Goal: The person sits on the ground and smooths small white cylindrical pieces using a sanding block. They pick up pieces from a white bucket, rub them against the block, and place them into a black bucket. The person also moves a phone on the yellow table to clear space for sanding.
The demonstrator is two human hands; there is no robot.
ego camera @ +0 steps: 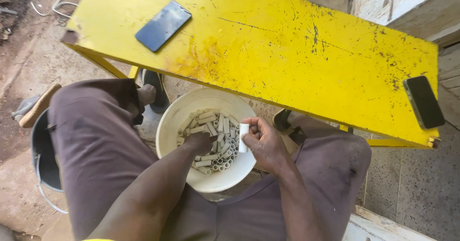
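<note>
Right hand (264, 144) pinches white tube (243, 137), left hand (200, 142) in bucket (178, 114)

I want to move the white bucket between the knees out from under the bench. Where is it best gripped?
Probably by the bare near rim of the white bucket, coming from above on the person's side. The far rim tucks under the yellow bench, the left hand is inside among the short tubes, and no handle shows.
</note>
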